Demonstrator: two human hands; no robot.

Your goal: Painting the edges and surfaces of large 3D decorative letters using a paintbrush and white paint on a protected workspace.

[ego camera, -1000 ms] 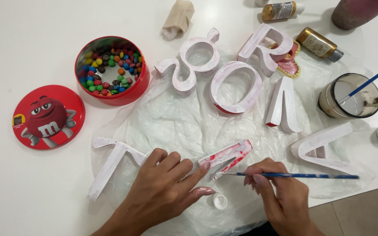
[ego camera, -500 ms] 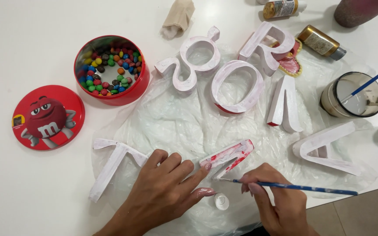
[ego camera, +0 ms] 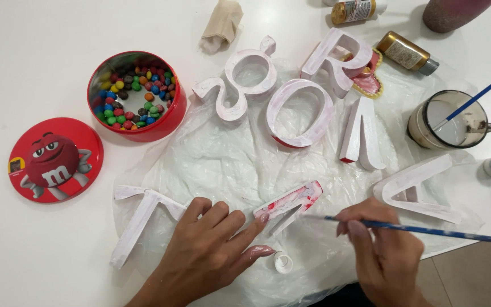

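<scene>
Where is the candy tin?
In the head view, the red candy tin sits open at upper left on the white table, just above its red lid and left of the curly white letter.

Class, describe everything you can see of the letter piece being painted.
The letter piece is a chunky block shape, white with red showing through in streaks, mostly at its right end. It lies tilted on crinkled clear plastic sheet. The left hand steadies its left end with a fingertip; the brush, held in the right hand, points at it.
</scene>
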